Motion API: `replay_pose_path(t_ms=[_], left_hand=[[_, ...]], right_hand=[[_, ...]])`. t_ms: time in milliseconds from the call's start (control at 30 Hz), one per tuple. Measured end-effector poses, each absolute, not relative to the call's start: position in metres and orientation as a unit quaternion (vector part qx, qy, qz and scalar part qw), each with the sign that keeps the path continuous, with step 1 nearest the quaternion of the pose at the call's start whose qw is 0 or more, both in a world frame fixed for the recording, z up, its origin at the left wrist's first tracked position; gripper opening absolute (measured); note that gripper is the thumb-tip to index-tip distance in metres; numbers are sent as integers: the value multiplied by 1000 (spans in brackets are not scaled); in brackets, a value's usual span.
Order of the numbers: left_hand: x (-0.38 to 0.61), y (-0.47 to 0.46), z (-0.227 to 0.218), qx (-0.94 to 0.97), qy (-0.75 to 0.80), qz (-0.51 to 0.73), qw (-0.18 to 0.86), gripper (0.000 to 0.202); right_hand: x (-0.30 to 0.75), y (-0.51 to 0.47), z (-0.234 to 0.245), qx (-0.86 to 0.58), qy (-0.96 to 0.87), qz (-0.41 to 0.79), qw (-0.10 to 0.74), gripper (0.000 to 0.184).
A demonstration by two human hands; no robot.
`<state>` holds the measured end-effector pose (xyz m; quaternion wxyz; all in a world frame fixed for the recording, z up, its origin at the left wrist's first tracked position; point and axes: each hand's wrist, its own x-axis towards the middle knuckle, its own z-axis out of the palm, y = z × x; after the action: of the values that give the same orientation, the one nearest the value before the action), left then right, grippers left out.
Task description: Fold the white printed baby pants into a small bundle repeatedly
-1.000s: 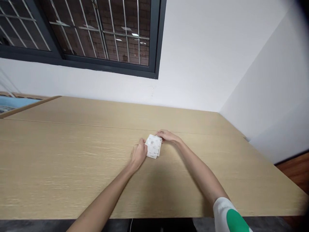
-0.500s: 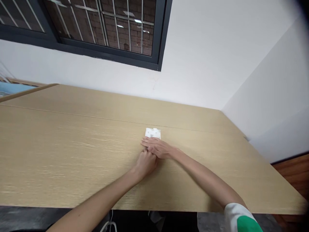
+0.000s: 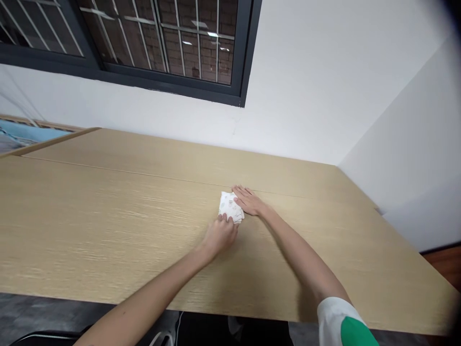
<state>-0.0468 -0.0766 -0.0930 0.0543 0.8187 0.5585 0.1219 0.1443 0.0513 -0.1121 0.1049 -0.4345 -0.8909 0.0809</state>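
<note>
In the head view relayed to me at a distance, I can read no text, number or sign; the small printed marks (image 3: 231,203) on the folded white cloth (image 3: 226,207) are too fine to resolve.

Folded bundle (image 3: 229,206) at the left hand (image 3: 220,234) is looking like matt cloth, surface (image 3: 108,230) underneath is showing streaky, kinda shiny wood grain, bars (image 3: 179,28) way past the hand are gleaming like metal.

The right arm (image 3: 306,266) wears a short white sleeve (image 3: 330,318) marked with a rounded green patch (image 3: 356,332).
</note>
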Motion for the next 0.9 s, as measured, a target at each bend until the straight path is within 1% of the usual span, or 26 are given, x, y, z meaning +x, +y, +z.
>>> replay_pose_path(t_ms=[67,133,233,300,367,467,567,600,633,700,767,833,900], left_hand=[[-58,-67,-86,806,575,136,48,44],[-70,-57,-82,782,604,152,30,46],[-82,-44,-84,745,646,165,25,47],[-84,-39,-89,743,648,161,43,43],[-80,-38,-93,762,624,158,67,35],[-69,-46,-92,794,576,163,104,25],[-57,-65,-87,829,515,165,140,22],[-54,-73,-85,843,482,165,175,23],[-50,-81,-84,852,439,164,232,24],[-42,-99,-81,846,333,160,385,27],[-35,-113,-78,810,236,142,518,31],[-30,-123,-77,791,180,117,573,36],[-28,-126,-77,789,161,100,584,38]], right_hand=[[144,47,-115,-447,-882,46,144,63],[143,41,-117,-455,-869,7,195,59],[140,33,-116,-472,-847,-12,243,42],[137,29,-113,-492,-833,11,253,29],[137,23,-109,-518,-816,50,251,21],[144,5,-103,-552,-796,95,230,16],[161,-29,-93,-564,-787,114,221,11],[168,-44,-88,-560,-787,130,223,11],[177,-62,-82,-552,-787,155,227,12],[196,-102,-68,-527,-779,244,235,17],[218,-150,-55,-524,-745,316,265,24],[244,-205,-46,-540,-692,364,311,29],[271,-263,-44,-590,-607,380,374,34]])
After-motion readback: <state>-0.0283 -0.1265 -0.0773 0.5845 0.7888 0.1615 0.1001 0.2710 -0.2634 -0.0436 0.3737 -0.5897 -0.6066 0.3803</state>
